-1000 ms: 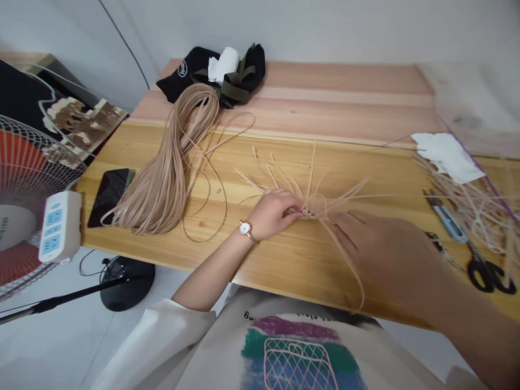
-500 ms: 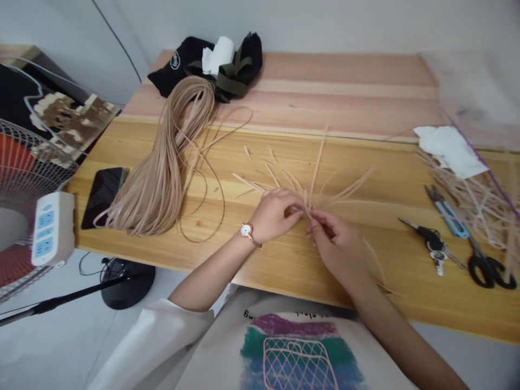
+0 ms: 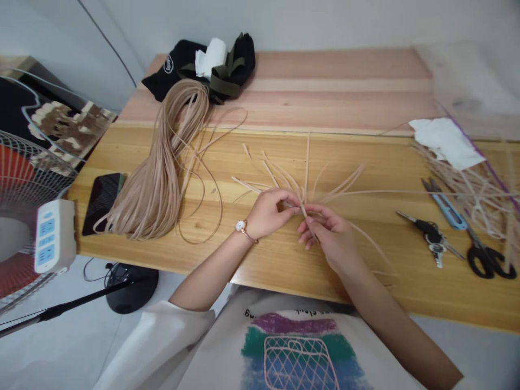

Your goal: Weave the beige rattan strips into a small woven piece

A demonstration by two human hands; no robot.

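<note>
Several thin tan strips fan out over the wooden table from a gathered point between my hands. My left hand, with a watch on its wrist, pinches the strips at that point from the left. Close beside it, my right hand grips a strip between thumb and fingers, and this strip slants down across its fingers. Other strips stretch away to the right, one of them long and reaching toward the right edge. The fingers partly hide where the strips meet.
Left of my hands lies a large tan strip bundle, with a phone beyond it. A black bag is at the back. On the right are keys, a blue cutter, scissors and loose strips.
My right hand has turned slightly, and the strip in its fingers now points down toward me. A long strip now extends right above the keys. The view has shifted a little.
</note>
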